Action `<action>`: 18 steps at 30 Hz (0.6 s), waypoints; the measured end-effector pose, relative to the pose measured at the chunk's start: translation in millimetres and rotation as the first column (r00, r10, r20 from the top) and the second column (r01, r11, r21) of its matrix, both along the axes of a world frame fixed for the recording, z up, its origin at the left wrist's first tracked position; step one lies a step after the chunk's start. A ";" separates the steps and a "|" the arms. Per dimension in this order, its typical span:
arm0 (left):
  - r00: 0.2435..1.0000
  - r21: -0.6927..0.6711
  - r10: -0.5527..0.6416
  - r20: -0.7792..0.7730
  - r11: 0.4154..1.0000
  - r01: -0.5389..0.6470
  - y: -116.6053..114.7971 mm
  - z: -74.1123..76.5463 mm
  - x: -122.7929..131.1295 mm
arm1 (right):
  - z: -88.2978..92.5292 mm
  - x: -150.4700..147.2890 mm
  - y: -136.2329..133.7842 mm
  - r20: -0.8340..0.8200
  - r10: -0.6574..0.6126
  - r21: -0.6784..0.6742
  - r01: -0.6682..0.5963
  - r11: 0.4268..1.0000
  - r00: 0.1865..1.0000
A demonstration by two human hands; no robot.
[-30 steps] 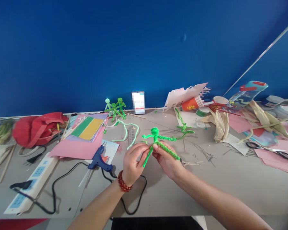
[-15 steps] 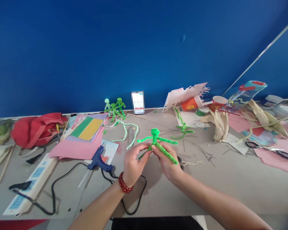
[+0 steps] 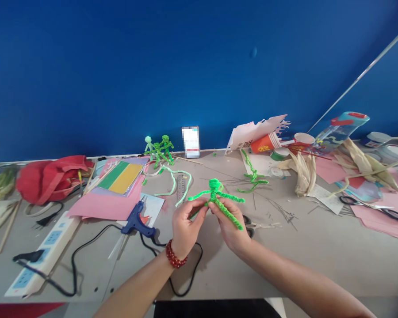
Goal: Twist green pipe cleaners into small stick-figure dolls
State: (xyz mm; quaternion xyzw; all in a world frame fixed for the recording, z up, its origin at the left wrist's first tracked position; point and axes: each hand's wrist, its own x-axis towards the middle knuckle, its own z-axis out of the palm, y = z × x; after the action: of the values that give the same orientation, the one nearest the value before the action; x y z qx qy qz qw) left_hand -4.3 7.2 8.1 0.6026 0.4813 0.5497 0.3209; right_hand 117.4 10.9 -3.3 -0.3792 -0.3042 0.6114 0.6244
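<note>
Both hands hold a bright green pipe-cleaner figure [image 3: 216,194] above the grey table [image 3: 318,256], a little in front of me. It has a round coiled head, two spread arms and twisted legs. My left hand [image 3: 185,227], with a red bead bracelet at the wrist, pinches one leg near the body. My right hand [image 3: 230,225] pinches the figure at its waist, and the other twisted leg runs down to the right over its fingers.
A blue glue gun [image 3: 137,221] with a black cord lies left of my hands, beside a white power strip [image 3: 41,256]. Pink paper [image 3: 109,205], a red cloth [image 3: 49,176], three small figures [image 3: 158,151], scissors [image 3: 374,206], paper cups [image 3: 267,142] and dried husks [image 3: 305,172] crowd the table.
The figure has turned more upright and its arms have levelled out. The leg in my left hand has been drawn in under my fingers. Both hands stayed in about the same place.
</note>
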 end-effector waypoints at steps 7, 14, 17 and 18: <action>1.000 -0.053 -0.017 0.026 0.998 0.019 0.5 2.9 -2.0 | 1.6 2.9 2.9 0.072 0.037 0.058 -0.041 0.997 0.997; 0.964 -0.214 -0.129 0.234 0.960 0.180 5.1 5.7 -2.9 | -2.7 7.4 7.7 0.177 0.100 0.047 -0.109 0.993 0.979; 0.922 -0.277 -0.151 0.356 0.925 0.258 5.9 6.9 -1.5 | 0.7 7.1 8.6 0.196 0.081 0.076 -0.098 0.992 0.977; 0.905 -0.301 -0.150 0.398 0.911 0.283 5.9 7.2 -1.0 | 1.4 6.7 8.8 0.193 0.077 0.089 -0.096 0.991 0.978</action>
State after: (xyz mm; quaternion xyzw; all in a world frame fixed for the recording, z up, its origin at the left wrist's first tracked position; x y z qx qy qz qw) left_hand -5.3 13.1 15.4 0.4728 0.4321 0.5175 0.5674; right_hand 124.1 19.8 -1.9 -0.3911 -0.4079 0.5835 0.5833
